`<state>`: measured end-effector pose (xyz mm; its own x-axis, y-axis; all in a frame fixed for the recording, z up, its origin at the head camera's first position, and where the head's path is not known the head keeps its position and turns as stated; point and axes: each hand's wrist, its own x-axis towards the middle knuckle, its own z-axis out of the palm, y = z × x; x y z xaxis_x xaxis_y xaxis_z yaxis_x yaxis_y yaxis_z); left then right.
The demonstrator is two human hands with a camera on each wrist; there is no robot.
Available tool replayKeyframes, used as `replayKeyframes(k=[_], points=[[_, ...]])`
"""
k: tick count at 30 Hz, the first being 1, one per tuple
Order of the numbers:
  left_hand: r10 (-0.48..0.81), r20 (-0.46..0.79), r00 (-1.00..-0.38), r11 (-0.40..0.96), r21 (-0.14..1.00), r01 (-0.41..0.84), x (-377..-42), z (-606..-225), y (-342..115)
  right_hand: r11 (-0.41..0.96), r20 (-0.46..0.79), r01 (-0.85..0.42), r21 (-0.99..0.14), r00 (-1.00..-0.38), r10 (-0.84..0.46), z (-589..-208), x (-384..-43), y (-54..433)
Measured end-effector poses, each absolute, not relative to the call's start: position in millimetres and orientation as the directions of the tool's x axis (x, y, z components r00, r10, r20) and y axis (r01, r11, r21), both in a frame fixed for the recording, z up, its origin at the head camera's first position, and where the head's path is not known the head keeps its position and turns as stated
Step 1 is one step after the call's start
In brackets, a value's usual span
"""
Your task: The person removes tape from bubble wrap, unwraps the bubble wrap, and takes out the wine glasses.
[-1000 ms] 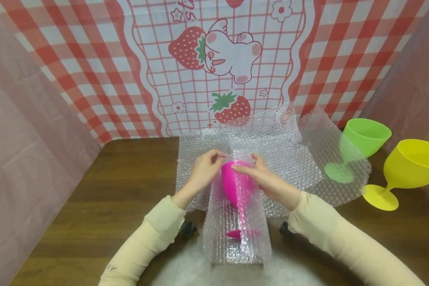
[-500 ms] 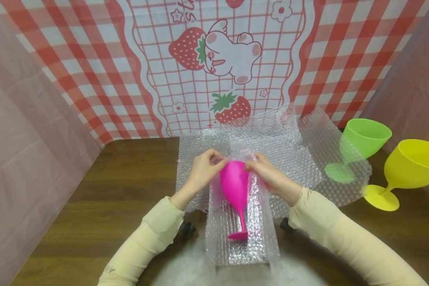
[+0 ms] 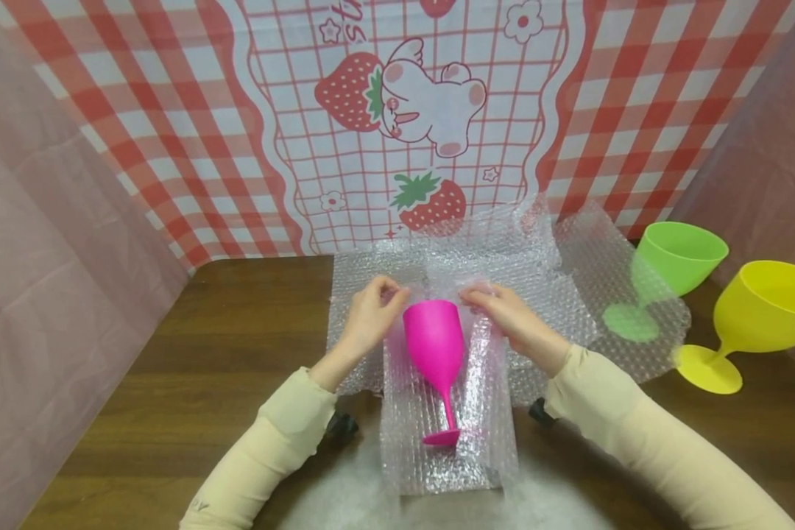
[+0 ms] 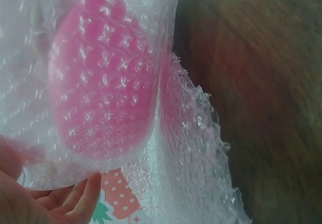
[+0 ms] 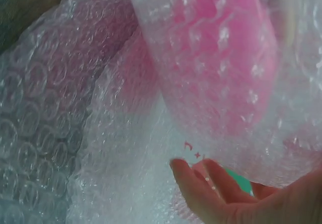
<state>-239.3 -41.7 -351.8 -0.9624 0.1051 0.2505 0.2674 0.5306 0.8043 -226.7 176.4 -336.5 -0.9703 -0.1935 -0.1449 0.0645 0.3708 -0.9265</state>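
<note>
In the head view a bright pink goblet (image 3: 435, 342) lies in the middle with its rim away from me, its front uncovered, on a strip of bubble wrap (image 3: 483, 449). My left hand (image 3: 371, 316) pinches the strip's far edge just left of the rim. On the other side, my right hand (image 3: 509, 316) pinches the wrap a little right of the rim. The left wrist view shows the wrap (image 4: 105, 88) from outside, the pink bowl showing through it, above the left fingers (image 4: 85, 204). The right wrist view has the right fingers (image 5: 196, 189) under the wrap's edge.
A larger bubble wrap sheet (image 3: 530, 265) spreads behind the hands. At the right stand a green goblet (image 3: 689, 254), partly behind that sheet, and a yellow goblet (image 3: 762, 316). A strawberry-print cloth (image 3: 503, 81) hangs behind the brown wooden table (image 3: 238, 368).
The bubble wrap that lay over the pink goblet has been drawn open to the right, baring it. My hands have moved apart, the right one farther to the right.
</note>
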Motion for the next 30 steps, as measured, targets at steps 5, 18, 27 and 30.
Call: replayKeyframes(k=[5, 18, 27, 30], points=[[0.096, 0.252, -0.963, 0.506, 0.821, 0.266, -240, -353, -46, 0.389, -0.127, 0.061, -0.919, -0.981, -0.146, -338, -229, 180], [0.081, 0.251, -0.965, 0.468, 0.845, 0.259, -244, -354, -61, 0.409, -0.120, 0.064, -0.910, -0.986, -0.112, -340, -235, 189], [0.008, 0.238, -0.971, 0.439, 0.872, 0.217, -244, -356, -69, 0.416, -0.099, 0.042, -0.908, -0.988, -0.117, -344, -242, 199], [-0.003, 0.222, -0.975, 0.405, 0.892, 0.202, -245, -358, -72, 0.403, -0.101, 0.052, -0.914, -0.990, -0.100, -345, -244, 202]])
